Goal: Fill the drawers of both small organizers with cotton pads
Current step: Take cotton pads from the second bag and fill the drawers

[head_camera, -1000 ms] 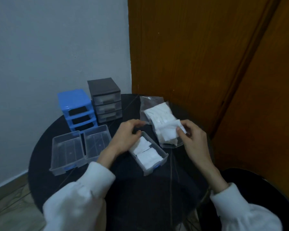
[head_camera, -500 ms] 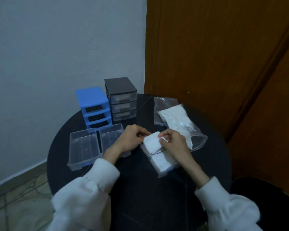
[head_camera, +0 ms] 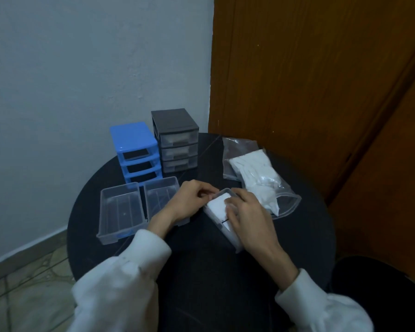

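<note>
fingers [head_camera: 233, 213] of the right hand [head_camera: 247, 219] press flat on cotton pads [head_camera: 218, 207] filling a clear drawer [head_camera: 225, 226] (left hand [head_camera: 189, 200] grips its rim).

This looks like a corner of a home. A plain pale wall [head_camera: 82, 68] fills the upper left of the frame and meets a brown wooden door [head_camera: 309, 80] on the right. A small round black desk [head_camera: 225, 271] stands in the corner, and patterned floor tiles [head_camera: 29, 283] with a skirting strip show at lower left.
</note>
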